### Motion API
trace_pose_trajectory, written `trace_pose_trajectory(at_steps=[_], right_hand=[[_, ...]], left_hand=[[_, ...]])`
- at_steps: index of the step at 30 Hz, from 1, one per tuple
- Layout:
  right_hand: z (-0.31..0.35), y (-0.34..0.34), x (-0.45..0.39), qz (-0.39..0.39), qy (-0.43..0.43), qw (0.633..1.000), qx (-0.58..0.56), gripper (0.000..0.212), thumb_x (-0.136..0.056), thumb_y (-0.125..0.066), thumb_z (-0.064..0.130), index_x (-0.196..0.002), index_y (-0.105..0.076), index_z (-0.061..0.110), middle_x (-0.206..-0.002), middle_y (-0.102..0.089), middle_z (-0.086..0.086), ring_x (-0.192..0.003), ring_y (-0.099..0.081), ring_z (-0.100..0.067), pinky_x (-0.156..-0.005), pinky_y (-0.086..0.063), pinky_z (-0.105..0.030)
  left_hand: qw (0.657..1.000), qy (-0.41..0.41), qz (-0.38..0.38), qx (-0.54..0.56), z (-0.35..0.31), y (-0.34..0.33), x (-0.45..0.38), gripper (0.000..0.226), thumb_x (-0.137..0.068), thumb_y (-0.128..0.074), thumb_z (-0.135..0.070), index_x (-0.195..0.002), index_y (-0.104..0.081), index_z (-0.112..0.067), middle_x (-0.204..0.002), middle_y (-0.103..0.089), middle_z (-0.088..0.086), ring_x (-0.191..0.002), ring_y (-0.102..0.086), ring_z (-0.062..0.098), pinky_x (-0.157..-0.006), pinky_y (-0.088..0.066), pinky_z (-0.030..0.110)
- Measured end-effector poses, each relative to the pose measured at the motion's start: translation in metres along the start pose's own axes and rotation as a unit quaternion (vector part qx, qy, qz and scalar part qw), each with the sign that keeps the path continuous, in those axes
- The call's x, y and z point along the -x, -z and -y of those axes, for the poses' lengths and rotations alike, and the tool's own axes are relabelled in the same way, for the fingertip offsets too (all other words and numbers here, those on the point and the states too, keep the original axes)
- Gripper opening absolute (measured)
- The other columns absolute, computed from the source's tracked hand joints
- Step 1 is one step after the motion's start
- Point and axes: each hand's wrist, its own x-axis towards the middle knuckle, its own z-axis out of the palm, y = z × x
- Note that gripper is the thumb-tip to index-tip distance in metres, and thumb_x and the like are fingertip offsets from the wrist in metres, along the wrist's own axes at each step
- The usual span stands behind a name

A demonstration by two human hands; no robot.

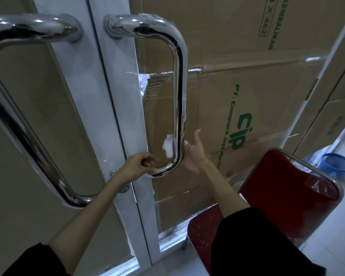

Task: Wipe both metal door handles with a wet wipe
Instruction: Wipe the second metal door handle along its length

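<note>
Two polished metal door handles are mounted on white-framed glass doors. The left door handle (18,126) runs down the left door untouched. On the right door handle (179,76), my left hand (139,166) grips the lower bend. My right hand (194,154) reaches in from the right at the bottom of the upright bar, thumb pointing up, its fingers hidden behind the bar. It holds a white wet wipe (168,146) wrapped around the bar, with bits of the wipe showing on both sides of the metal.
Brown cardboard (247,96) with green print covers the glass behind the handles. A red chair (287,196) with a metal frame stands close at the lower right. A blue basket (338,163) sits on the floor beyond it. A keyhole (124,189) is below my left wrist.
</note>
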Motion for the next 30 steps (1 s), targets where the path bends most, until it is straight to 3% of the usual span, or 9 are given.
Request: trace_pose_trajectory(at_steps=[5,10,14,17,19,22,24,27,30], right_hand=[[-0.008,-0.001,0.005,-0.012,-0.026,0.999,0.020,0.109,-0.077,0.014,0.078,-0.103,-0.071,0.015,-0.098,-0.068,-0.014,-0.102,-0.059,-0.028,-0.103,-0.033,-0.041],[0.043,-0.011,0.009,-0.015,0.037,0.997,0.061,0.110,-0.079,0.017,0.075,-0.133,-0.052,0.008,-0.106,-0.065,-0.010,-0.110,-0.057,-0.021,-0.102,-0.039,-0.031],[0.029,-0.019,0.012,-0.054,0.075,0.994,0.054,0.094,-0.088,0.013,0.064,-0.136,-0.048,0.010,-0.098,-0.063,-0.007,-0.092,-0.061,-0.012,-0.083,-0.049,-0.020],[0.011,-0.021,0.020,-0.079,0.052,0.992,0.088,0.087,-0.090,0.013,0.060,-0.132,-0.050,0.017,-0.110,-0.065,-0.006,-0.098,-0.061,-0.010,-0.095,-0.043,-0.026],[0.008,-0.024,0.029,-0.071,0.068,0.991,0.091,0.086,-0.091,0.013,0.059,-0.135,-0.048,0.017,-0.128,-0.060,-0.007,-0.113,-0.058,-0.013,-0.108,-0.036,-0.033],[0.010,-0.045,0.032,-0.109,0.121,0.985,0.060,0.078,-0.094,-0.003,0.062,-0.132,-0.049,0.012,-0.130,-0.060,-0.004,-0.119,-0.057,-0.010,-0.108,-0.040,-0.030],[0.004,-0.060,0.024,-0.208,0.080,0.963,0.152,0.068,-0.097,-0.017,0.057,-0.146,-0.030,0.011,-0.150,-0.038,-0.007,-0.138,-0.037,-0.021,-0.116,-0.026,-0.040],[-0.014,-0.065,0.031,-0.263,0.016,0.929,0.259,0.053,-0.104,-0.024,0.027,-0.150,-0.005,0.009,-0.159,-0.013,-0.011,-0.145,-0.018,-0.025,-0.119,-0.010,-0.046],[-0.019,-0.065,0.040,-0.204,0.032,0.929,0.308,0.068,-0.097,-0.012,0.054,-0.146,0.022,0.021,-0.157,0.021,0.000,-0.145,0.017,-0.015,-0.116,0.017,-0.043]], left_hand=[[1.000,0.014,0.020,-0.011,-0.001,0.003,-0.003,0.030,-0.071,-0.080,-0.009,-0.092,-0.068,-0.025,-0.101,-0.070,0.010,-0.086,-0.062,0.014,-0.075,-0.049,0.011],[0.997,0.036,0.058,-0.045,-0.007,0.007,-0.009,0.029,-0.072,-0.080,-0.013,-0.098,-0.069,-0.021,-0.085,-0.067,-0.005,-0.075,-0.060,0.004,-0.065,-0.043,0.004],[0.989,0.046,0.083,-0.111,-0.015,0.010,-0.012,0.034,-0.076,-0.078,-0.023,-0.106,-0.066,-0.012,-0.088,-0.065,-0.007,-0.087,-0.059,0.011,-0.072,-0.043,0.015],[0.989,0.042,0.070,-0.124,-0.025,0.012,-0.010,0.038,-0.085,-0.068,-0.033,-0.119,-0.060,-0.015,-0.106,-0.062,-0.002,-0.099,-0.057,0.015,-0.085,-0.043,0.023],[0.993,0.042,0.066,-0.087,-0.030,0.014,-0.011,0.035,-0.093,-0.057,-0.031,-0.124,-0.057,-0.016,-0.114,-0.063,0.004,-0.098,-0.058,0.017,-0.091,-0.046,0.030],[0.992,0.045,0.068,0.096,-0.047,0.019,-0.008,0.036,-0.100,-0.039,-0.038,-0.130,-0.053,-0.023,-0.115,-0.064,0.005,-0.095,-0.062,0.019,-0.085,-0.050,0.033],[0.973,0.035,0.043,0.223,-0.062,0.023,-0.007,0.041,-0.099,-0.033,-0.047,-0.130,-0.052,-0.028,-0.119,-0.064,0.002,-0.102,-0.063,0.020,-0.087,-0.052,0.035],[0.971,-0.002,0.015,0.239,-0.081,0.027,-0.007,0.045,-0.098,-0.028,-0.052,-0.130,-0.053,-0.032,-0.123,-0.061,-0.001,-0.112,-0.058,0.017,-0.090,-0.049,0.034],[0.978,-0.017,0.010,0.210,-0.086,0.025,-0.006,0.044,-0.099,-0.026,-0.052,-0.129,-0.052,-0.034,-0.127,-0.058,-0.004,-0.118,-0.052,0.013,-0.095,-0.045,0.034]])
